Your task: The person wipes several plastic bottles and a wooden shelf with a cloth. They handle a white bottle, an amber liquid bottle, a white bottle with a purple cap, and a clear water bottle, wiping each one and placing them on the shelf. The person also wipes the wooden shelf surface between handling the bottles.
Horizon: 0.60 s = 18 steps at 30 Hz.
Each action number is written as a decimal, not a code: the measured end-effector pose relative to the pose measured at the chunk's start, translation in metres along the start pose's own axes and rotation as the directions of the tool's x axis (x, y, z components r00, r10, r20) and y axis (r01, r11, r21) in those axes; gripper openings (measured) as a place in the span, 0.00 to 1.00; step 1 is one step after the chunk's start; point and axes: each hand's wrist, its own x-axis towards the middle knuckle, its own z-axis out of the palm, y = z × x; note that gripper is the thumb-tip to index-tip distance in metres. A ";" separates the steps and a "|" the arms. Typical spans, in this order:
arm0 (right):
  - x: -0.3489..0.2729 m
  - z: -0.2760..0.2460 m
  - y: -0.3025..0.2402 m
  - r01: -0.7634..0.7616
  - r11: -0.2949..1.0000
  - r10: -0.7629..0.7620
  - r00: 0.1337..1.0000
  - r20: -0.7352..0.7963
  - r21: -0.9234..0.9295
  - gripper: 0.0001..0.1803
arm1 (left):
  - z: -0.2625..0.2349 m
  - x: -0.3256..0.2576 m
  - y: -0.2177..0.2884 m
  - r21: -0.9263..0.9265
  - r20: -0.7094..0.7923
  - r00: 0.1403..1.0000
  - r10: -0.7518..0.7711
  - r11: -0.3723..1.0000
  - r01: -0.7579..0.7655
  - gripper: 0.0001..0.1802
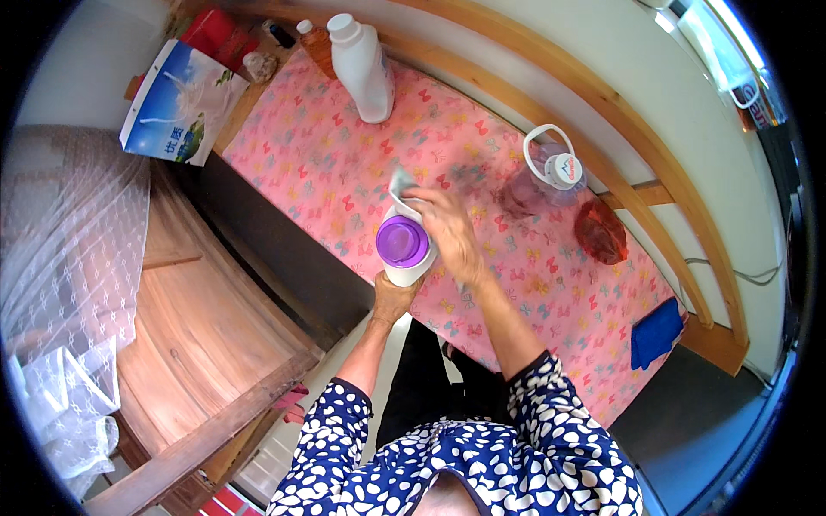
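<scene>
Pink bow-printed cloth [301, 142] runs to its near edge around the frame's centre, where the person's left hand [394, 299] grips a white bottle [401, 276] with a round, glossy purple cap [403, 242]. The right hand [453, 235] has fingers closed on a thin, crumpled pale wipe [401, 183] beside the cap. Patterned surface stretches between them and a smooth white jug [366, 77], upper centre, and a see-through loop-handled bottle [544, 185], right.
</scene>
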 end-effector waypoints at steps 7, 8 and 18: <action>0.027 0.006 0.016 0.005 1.000 -0.004 0.995 0.099 -0.006 0.25 | 0.007 -0.003 0.010 -0.064 -0.035 0.998 -0.048 0.997 0.046 0.16; 0.017 0.009 0.007 -0.044 0.999 0.044 0.999 0.019 -0.002 0.25 | 0.009 -0.005 0.013 -0.065 -0.048 0.999 -0.026 0.998 0.023 0.16; -0.086 0.058 -0.048 -0.380 0.915 0.396 0.910 -0.124 0.134 0.39 | 0.014 -0.004 -0.010 -0.354 -0.043 0.998 -0.051 0.935 0.032 0.09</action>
